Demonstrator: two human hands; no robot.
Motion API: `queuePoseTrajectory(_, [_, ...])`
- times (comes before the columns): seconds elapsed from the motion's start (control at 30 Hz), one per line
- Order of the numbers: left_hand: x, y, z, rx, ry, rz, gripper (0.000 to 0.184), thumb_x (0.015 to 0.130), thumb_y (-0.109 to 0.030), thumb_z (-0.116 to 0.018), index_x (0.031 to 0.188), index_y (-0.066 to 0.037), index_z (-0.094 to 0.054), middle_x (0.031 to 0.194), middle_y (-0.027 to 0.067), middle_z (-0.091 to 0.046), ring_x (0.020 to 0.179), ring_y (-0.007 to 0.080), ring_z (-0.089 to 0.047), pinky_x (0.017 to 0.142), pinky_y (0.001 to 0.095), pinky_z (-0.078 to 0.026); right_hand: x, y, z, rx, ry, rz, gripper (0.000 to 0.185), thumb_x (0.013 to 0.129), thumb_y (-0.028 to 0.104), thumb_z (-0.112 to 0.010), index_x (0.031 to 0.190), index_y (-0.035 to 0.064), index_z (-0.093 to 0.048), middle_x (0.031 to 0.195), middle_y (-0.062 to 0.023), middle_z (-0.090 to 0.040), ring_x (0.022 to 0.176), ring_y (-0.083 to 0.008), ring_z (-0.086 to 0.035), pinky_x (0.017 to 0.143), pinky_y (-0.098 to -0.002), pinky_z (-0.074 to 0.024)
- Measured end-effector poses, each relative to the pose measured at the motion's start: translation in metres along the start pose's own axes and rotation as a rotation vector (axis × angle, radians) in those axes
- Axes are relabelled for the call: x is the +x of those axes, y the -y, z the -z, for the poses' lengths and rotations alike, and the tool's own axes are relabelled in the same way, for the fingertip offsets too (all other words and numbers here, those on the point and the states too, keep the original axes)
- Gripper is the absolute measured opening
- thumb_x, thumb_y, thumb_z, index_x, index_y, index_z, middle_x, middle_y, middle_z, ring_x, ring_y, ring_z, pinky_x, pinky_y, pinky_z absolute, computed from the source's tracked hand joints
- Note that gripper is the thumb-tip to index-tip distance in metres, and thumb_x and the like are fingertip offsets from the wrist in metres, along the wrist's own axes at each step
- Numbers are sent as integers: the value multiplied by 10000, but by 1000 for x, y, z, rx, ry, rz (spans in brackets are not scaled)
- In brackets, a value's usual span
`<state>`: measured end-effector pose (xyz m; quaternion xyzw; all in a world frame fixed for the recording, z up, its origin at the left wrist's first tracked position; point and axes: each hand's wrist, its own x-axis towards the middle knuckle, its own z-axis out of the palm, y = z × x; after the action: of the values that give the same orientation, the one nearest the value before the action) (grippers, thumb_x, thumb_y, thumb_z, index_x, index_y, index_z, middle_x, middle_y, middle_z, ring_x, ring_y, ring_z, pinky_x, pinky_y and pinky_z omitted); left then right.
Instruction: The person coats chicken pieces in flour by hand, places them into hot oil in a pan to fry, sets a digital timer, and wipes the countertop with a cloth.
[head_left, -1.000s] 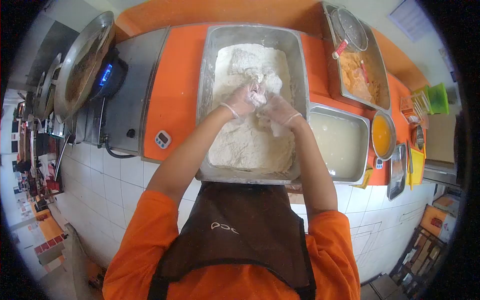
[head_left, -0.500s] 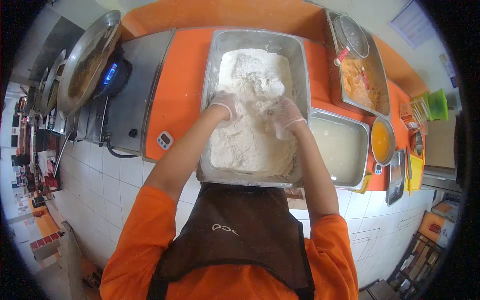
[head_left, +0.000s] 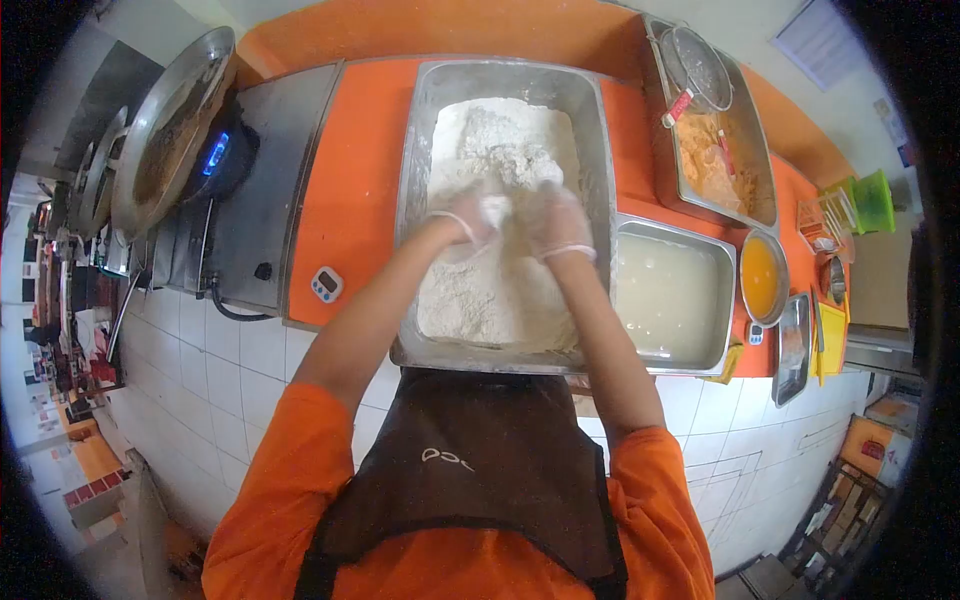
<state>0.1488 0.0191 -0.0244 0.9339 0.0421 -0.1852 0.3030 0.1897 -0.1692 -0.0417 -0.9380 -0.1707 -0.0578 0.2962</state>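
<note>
Shows both hands, in clear gloves, inside a large metal pan (head_left: pixel 591 150) of white flour (head_left: pixel 460 300), set at the near edge of the orange surface (head_left: pixel 350 190). Places the left hand (head_left: pixel 472 222) left of the pan's middle, with a white floury lump (head_left: pixel 495 208) at the fingers; cannot tell, through blur, if grasped or merely touched. Places the right hand (head_left: pixel 560 222) right of the middle, fingers directed toward the far edge, in or just above the flour; cannot tell, likewise, if clenched or released.

Includes, just beside the pan's right wall, a metal tray (head_left: pixel 729 300) of milky liquid (head_left: pixel 660 290). Displays, toward the far right, a deep pan (head_left: pixel 762 150) with orange mixture (head_left: pixel 705 165) and a strainer (head_left: pixel 697 68) at its far end. Adds, right of the milky liquid, a round bowl (head_left: pixel 785 285) of orange liquid (head_left: pixel 760 275), near a small tray (head_left: pixel 792 350). Locates a white timer (head_left: pixel 326 284) near the near edge, left of the large pan. Includes, at far left, a wide wok (head_left: pixel 175 130) over a blue flame (head_left: pixel 217 153).
</note>
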Motion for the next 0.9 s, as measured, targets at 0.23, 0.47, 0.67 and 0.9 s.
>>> queuePoseTrajectory(0.23, [-11,-35,2,-133,-286,-79,550,735,-106,-710,1250,-45,-527,1152,263,-632,1096,365,-625,925,416,-490,12,29,38,9,231,13,212,827,204,-628,979,57,-643,958,-221,-665,932,-414,-640,824,-480,-514])
queuePoseTrajectory(0.47, [11,-6,-22,-432,-325,-204,405,757,-71,-681,1147,-29,-577,1067,258,-640,1023,401,-623,865,438,-494,25,44,28,-293,337,280,206,837,205,-626,951,34,-631,853,-221,-651,838,-408,-641,758,-478,-509])
queuePoseTrajectory(0.67, [-4,-2,1,-118,-381,-157,437,796,-88,-647,1217,-8,-562,1067,272,-632,1042,410,-609,898,444,-492,8,7,48,85,125,0,145,839,152,-623,917,31,-636,894,-237,-663,883,-429,-627,752,-472,-496])
queuePoseTrajectory(0.9, [81,-12,-12,109,-317,-158,486,776,-84,-693,1240,-35,-560,1197,232,-619,1133,384,-593,969,415,-474,-8,5,46,158,100,-8,159,841,187,-632,889,35,-631,890,-240,-657,875,-439,-621,739,-486,-488])
